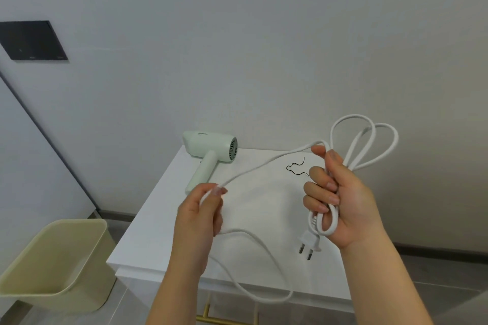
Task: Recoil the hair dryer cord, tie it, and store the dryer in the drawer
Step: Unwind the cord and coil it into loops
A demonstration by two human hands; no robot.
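Right hand: fingers curled tight around the gathered loops of the white cord. The loops fan out above my fist toward the far right, and the plug hangs just below it. Left hand: thumb and fingertips pinch the free run of cord, left of the coil. Slack droops over the near edge of the white cabinet top.

The pale green hair dryer lies on its side at the far left of the top, untouched. A thin black tie lies between it and the coil.

I judge the cord light, limp, smooth and slightly springy. The loops should hold best gripped at their crossing, and the dryer is best lifted by its handle.
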